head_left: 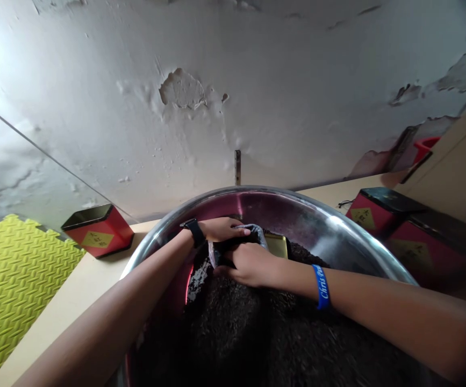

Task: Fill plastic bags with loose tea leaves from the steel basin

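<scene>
A large steel basin (337, 228) sits in front of me, heaped with dark loose leaves (257, 328). Both hands are inside it at the far side. My left hand (220, 228), with a black watch on the wrist, grips the rim of a small clear plastic bag (252, 234). My right hand (251, 263), with a blue band on the wrist, is closed on the bag's near edge, with leaves under it. A gold tin (278, 244) stands in the leaves just right of the bag.
The basin rests on a beige tabletop (67, 301). One red and black tin (98, 230) stands at the left, and more red tins (381, 212) stand at the right. A yellow foam mat (11, 279) lies on the floor to the left. A cracked white wall (233, 91) rises behind.
</scene>
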Tool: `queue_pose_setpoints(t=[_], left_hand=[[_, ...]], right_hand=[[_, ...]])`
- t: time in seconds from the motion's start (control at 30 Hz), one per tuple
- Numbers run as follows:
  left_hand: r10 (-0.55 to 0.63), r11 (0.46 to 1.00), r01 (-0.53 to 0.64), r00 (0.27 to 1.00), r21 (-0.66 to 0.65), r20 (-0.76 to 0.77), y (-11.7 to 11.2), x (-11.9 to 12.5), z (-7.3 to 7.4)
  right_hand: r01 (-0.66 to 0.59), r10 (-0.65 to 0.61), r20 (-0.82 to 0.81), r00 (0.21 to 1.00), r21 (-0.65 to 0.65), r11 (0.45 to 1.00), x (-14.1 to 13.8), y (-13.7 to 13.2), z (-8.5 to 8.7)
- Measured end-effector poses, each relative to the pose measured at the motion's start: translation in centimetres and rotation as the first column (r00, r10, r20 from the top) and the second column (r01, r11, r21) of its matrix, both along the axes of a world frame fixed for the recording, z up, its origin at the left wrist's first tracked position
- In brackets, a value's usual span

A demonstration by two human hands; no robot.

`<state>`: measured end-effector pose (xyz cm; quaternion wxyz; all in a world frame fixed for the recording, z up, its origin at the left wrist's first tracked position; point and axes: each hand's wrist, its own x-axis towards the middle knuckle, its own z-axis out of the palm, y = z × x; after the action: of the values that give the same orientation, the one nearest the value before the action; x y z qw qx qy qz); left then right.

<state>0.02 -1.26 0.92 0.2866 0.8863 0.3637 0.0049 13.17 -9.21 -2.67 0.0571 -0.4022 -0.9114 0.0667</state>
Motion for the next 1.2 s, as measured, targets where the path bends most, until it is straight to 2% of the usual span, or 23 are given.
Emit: queue_pose_setpoints(t=[0.2,0.33,0.6,0.77,0.93,1.1,1.2], left_hand=[[0.007,0.999,-0.006,1.0,0.047,-0.01,0.1,0.1,0.1],[0.002,0.999,-0.001,1.0,0.044,-0.018,0.2,0.0,0.0],[0.02,1.0,-0.02,1.0,0.012,-0.002,-0.1,0.0,0.2],[0.028,1.0,-0.028,0.999,0.014,-0.016,-0.1,-0.1,0.3],[0.017,1.0,-0.017,1.0,0.007,-0.019,0.2,-0.1,0.0],[0.029,0.999,-0.029,0.999,0.015,-0.018,0.1,0.0,0.0],[0.038,0.999,-0.038,0.999,0.012,-0.011,0.1,-0.1,0.1]], right_hand=[[-0.035,0.038,-0.036,0.999,0.09,0.995,0.5,0.3,0.9],[-0.065,0.065,0.012,0.998,0.001,0.998,0.5,0.4,1.3],[-0.099,0.099,-0.031,0.995,-0.016,0.995,0.5,0.1,0.3],[-0.085,0.089,-0.052,0.995,0.081,0.993,0.7,0.5,0.0],[-0.111,0.112,-0.011,0.994,0.048,0.993,0.7,0.6,-0.6],[-0.123,0.129,-0.032,0.991,0.133,0.983,0.7,0.8,-1.3],[-0.14,0.137,0.037,0.99,0.113,0.984,0.7,1.0,-1.5]])
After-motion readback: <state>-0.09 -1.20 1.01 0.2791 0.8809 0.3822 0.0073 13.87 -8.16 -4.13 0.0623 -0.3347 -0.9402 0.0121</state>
